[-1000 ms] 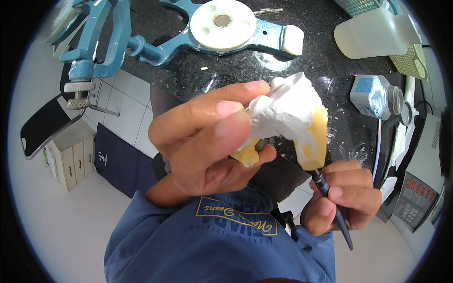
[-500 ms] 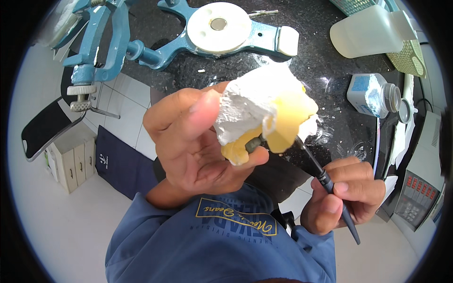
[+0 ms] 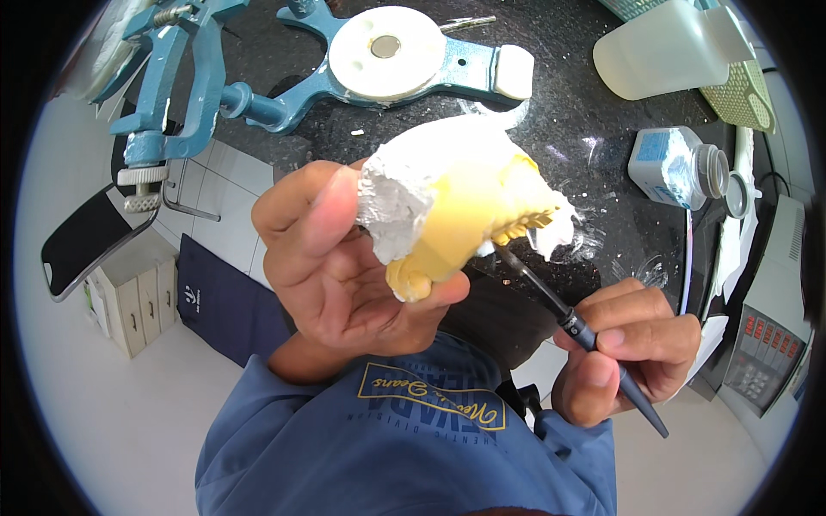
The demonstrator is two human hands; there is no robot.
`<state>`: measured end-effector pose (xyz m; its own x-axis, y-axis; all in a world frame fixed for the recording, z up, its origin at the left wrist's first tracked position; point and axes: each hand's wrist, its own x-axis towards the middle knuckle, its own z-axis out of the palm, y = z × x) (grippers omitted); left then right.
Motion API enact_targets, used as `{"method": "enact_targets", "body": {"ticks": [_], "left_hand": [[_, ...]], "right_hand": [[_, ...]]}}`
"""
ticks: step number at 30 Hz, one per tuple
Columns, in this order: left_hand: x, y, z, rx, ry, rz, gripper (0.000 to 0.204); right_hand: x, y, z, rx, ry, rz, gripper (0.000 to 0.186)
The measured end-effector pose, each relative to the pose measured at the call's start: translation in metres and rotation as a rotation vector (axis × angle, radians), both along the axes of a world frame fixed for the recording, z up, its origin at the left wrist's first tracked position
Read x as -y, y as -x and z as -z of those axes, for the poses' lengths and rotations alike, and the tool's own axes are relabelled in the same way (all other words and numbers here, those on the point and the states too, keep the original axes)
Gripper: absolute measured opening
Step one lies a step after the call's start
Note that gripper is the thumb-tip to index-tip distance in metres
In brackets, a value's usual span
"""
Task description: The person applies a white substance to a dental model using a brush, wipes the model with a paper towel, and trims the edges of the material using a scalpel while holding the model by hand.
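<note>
My left hand (image 3: pixel 331 279) is closed on a dental plaster cast (image 3: pixel 469 202), yellow with a rough white plaster base. Its thumb presses the white part while the other fingers lie behind and beneath. A row of yellow teeth shows along the cast's lower right edge. In my right hand (image 3: pixel 632 353), pinched between thumb and fingers, is a slim dark-handled brush (image 3: pixel 544 294). The brush tip points up and left and ends at the teeth; whether it touches them I cannot tell.
A blue metal articulator (image 3: pixel 292 107) with a round white plate (image 3: pixel 387 52) lies on the black speckled worktop (image 3: pixel 559 146). To the right are a translucent bottle (image 3: pixel 658 56), a small open jar (image 3: pixel 675 168) and a green basket (image 3: pixel 744 99). A black chair (image 3: pixel 82 241) stands left.
The cast has shifted left and turned, so its row of teeth now shows and a dark grey-green piece on it is out of sight. The brush tip has moved slightly left.
</note>
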<state>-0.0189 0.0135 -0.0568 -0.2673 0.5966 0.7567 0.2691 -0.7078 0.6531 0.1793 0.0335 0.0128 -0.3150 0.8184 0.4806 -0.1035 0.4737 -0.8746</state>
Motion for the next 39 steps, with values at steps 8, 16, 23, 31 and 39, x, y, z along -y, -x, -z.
{"method": "enact_targets", "body": {"ticks": [8, 16, 23, 31, 39], "left_hand": [[0.001, -0.002, -0.001, 0.044, 0.007, 0.016, 0.084], [0.007, 0.005, -0.004, -0.14, 0.105, -0.062, 0.084], [0.011, -0.005, -0.003, -0.032, 0.155, -0.049, 0.088], [0.001, -0.002, 0.0, -0.043, 0.022, 0.027, 0.087], [0.007, -0.006, -0.003, 0.015, 0.113, -0.025, 0.087]], "right_hand": [[0.001, 0.001, 0.001, -0.065, 0.024, 0.021, 0.029], [0.003, 0.002, -0.001, 0.0, -0.106, 0.055, 0.029], [0.003, 0.008, 0.007, 0.104, -0.374, 0.13, 0.026], [0.002, 0.015, 0.005, 0.208, -0.43, 0.182, 0.022], [0.005, 0.014, 0.006, 0.18, -0.383, 0.205, 0.021]]}}
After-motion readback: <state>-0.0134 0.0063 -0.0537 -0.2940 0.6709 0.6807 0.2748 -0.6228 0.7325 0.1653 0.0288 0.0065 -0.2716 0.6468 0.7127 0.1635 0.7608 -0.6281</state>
